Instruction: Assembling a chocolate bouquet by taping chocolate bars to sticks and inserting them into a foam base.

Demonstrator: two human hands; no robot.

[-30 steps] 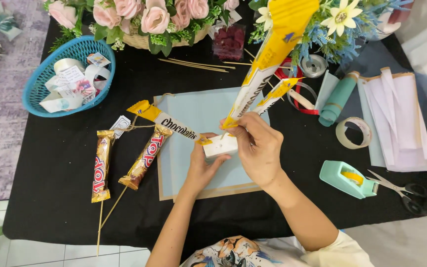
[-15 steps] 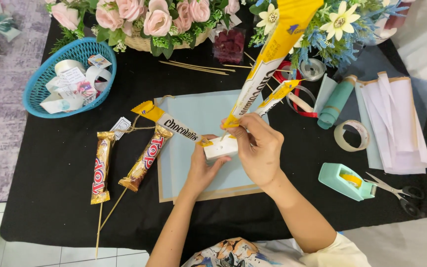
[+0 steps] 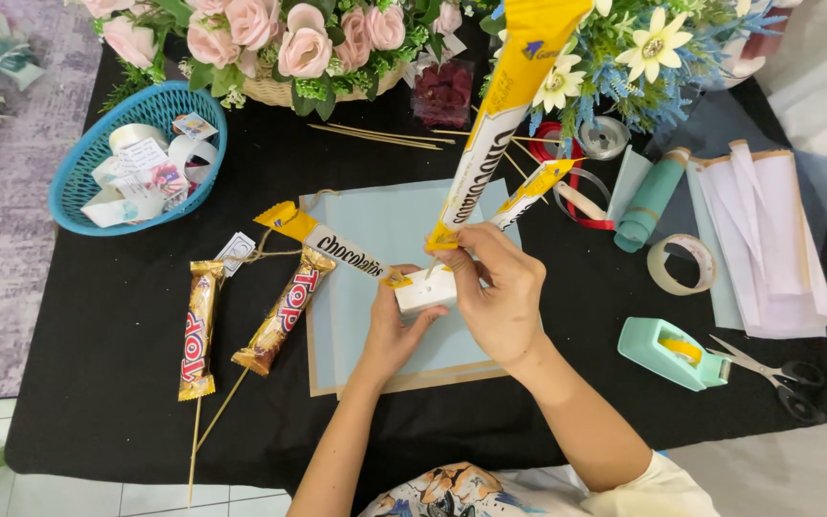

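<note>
Hands meet at the table's middle: the left hand (image 3: pixel 396 330) cups a white block (image 3: pixel 425 290) on the blue sheet (image 3: pixel 375 239), and the right hand (image 3: pixel 498 297) pinches the tall yellow pack (image 3: pixel 495 115) at its base. A loose pinch could tip that pack toward the flowers (image 3: pixel 643 57); a hard push could slide the block.

The basket (image 3: pixel 77 187) sits at ten o'clock, the scissors (image 3: pixel 779 371) at four, and the flowers (image 3: pixel 270 38) at twelve.
</note>
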